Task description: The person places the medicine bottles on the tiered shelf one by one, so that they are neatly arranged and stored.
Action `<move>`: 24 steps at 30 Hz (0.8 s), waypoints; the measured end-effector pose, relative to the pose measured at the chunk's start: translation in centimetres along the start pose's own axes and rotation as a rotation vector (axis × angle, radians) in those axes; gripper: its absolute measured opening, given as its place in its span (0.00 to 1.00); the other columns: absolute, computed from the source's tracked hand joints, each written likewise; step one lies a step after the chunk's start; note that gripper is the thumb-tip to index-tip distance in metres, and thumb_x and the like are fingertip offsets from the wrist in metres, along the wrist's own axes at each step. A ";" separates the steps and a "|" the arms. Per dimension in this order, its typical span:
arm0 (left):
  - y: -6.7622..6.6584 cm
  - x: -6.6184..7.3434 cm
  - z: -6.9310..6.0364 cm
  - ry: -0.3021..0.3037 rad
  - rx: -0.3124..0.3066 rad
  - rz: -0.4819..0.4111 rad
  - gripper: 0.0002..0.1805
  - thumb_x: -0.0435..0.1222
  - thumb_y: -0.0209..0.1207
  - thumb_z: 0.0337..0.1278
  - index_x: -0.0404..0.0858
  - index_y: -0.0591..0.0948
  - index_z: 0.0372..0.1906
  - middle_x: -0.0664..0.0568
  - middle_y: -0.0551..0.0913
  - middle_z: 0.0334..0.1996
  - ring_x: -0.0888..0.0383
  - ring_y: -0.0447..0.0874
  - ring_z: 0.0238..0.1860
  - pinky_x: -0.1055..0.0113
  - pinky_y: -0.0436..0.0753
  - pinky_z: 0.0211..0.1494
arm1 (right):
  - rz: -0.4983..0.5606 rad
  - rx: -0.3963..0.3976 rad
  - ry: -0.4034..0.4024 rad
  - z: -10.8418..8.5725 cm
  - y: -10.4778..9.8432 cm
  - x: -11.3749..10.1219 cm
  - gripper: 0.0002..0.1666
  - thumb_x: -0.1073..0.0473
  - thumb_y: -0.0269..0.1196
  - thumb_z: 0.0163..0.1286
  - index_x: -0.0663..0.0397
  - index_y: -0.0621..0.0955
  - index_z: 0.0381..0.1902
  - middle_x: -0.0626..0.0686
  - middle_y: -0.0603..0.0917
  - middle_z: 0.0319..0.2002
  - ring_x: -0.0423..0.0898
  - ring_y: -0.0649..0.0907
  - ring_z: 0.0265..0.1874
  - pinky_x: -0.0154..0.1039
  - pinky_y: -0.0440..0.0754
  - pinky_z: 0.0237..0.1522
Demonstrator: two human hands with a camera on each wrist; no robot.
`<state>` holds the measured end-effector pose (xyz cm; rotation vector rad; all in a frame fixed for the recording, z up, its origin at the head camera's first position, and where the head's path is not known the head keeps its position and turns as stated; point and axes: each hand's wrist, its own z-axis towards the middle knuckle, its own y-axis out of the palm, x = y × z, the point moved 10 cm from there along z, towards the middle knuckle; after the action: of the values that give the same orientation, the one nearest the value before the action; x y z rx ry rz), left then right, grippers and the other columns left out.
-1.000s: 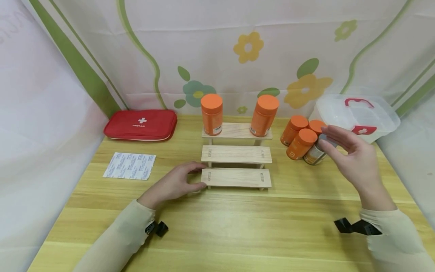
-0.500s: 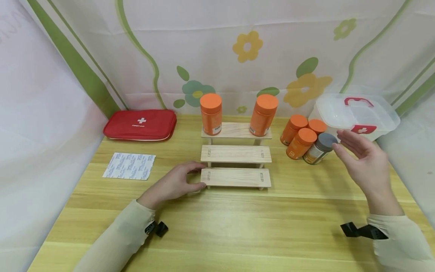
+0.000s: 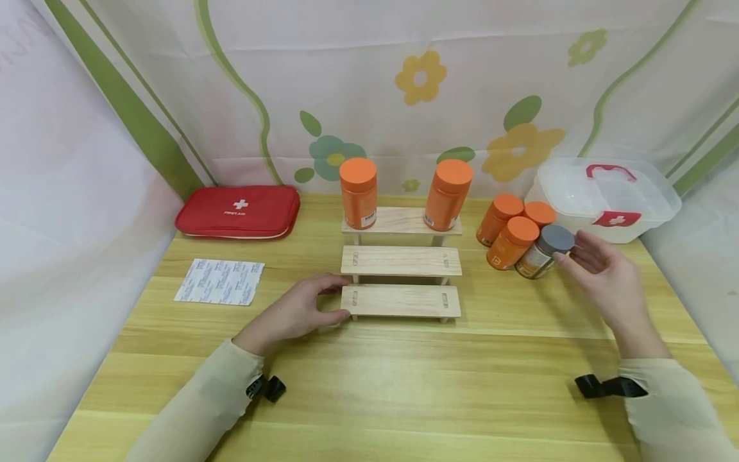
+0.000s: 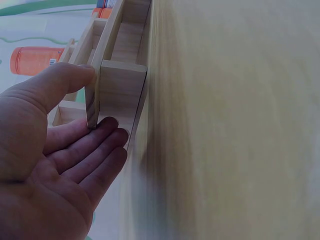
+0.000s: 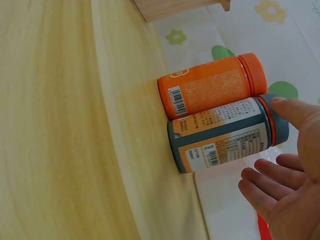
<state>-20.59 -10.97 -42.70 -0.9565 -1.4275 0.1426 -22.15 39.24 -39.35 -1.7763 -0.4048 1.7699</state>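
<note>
A three-tier wooden stand (image 3: 401, 262) has its lowest tier's left end between the thumb and fingers of my left hand (image 3: 297, 311); the left wrist view shows the thumb on the step's edge (image 4: 92, 100). Two orange bottles, left (image 3: 360, 202) and right (image 3: 447, 202), stand upright on the top tier. My right hand (image 3: 609, 282) is at the right side of a grey-lidded bottle (image 3: 539, 255). In the right wrist view its thumb rests at the grey lid (image 5: 281, 120), and its other fingers are spread loosely, apart from the bottle.
Three orange bottles (image 3: 512, 242) stand close beside the grey-lidded one. Behind them is a clear first-aid box (image 3: 583, 192) with a red handle. At the left lie a red first-aid pouch (image 3: 238, 221) and a white printed sheet (image 3: 220, 282). A patterned curtain (image 3: 346, 83) hangs behind.
My right hand drew back to the right from over the grey lid, then came in again lower, at the bottle's right side. The left hand and the stand have stayed in place.
</note>
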 end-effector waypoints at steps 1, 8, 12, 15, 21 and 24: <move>0.0 0.0 0.0 0.002 -0.001 0.001 0.32 0.43 0.75 0.64 0.42 0.81 0.72 0.48 0.81 0.71 0.46 0.79 0.73 0.44 0.76 0.80 | -0.005 -0.015 0.007 0.1 0.3 0.2 0.49 0.49 0.70 0.77 0.62 0.63 0.84 0.71 0.72 0.77 0.15 0.77 0.53 0.10 0.76 0.50; 0.0 0.2 0.0 0.011 -0.003 0.016 0.32 0.43 0.75 0.65 0.42 0.80 0.72 0.47 0.82 0.71 0.46 0.80 0.72 0.44 0.76 0.79 | 0.028 -0.035 0.001 0.6 1.1 0.5 0.49 0.50 0.70 0.77 0.61 0.61 0.85 0.72 0.71 0.77 0.13 0.77 0.49 0.11 0.77 0.51; 0.0 0.0 0.0 0.010 -0.003 0.023 0.32 0.43 0.75 0.65 0.42 0.80 0.72 0.47 0.82 0.71 0.46 0.80 0.72 0.44 0.77 0.79 | 0.034 -0.019 -0.014 0.8 1.3 0.4 0.46 0.51 0.70 0.77 0.60 0.64 0.84 0.68 0.74 0.76 0.14 0.78 0.49 0.11 0.77 0.51; 0.0 0.0 0.0 0.006 -0.001 0.021 0.32 0.43 0.75 0.65 0.42 0.81 0.71 0.47 0.82 0.71 0.46 0.80 0.72 0.44 0.77 0.79 | 0.033 -0.013 -0.013 0.8 1.5 0.4 0.46 0.51 0.71 0.76 0.59 0.65 0.83 0.67 0.75 0.76 0.15 0.78 0.49 0.11 0.77 0.51; 0.0 0.1 0.0 0.012 -0.004 0.013 0.32 0.43 0.75 0.65 0.41 0.81 0.71 0.47 0.82 0.71 0.46 0.80 0.72 0.44 0.76 0.79 | 0.044 0.017 -0.036 0.7 1.5 0.3 0.43 0.52 0.71 0.76 0.64 0.69 0.81 0.53 0.83 0.69 0.15 0.78 0.49 0.12 0.79 0.51; 0.1 0.1 0.0 0.011 -0.006 0.010 0.32 0.43 0.75 0.65 0.42 0.80 0.72 0.48 0.82 0.71 0.47 0.79 0.72 0.44 0.76 0.79 | 0.048 0.030 -0.047 0.6 1.5 0.2 0.43 0.53 0.71 0.76 0.65 0.69 0.80 0.46 0.83 0.65 0.15 0.79 0.49 0.13 0.79 0.51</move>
<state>-20.57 -10.88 -42.71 -0.9686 -1.4135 0.1401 -23.02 38.37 -40.37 -1.7394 -0.3551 1.8447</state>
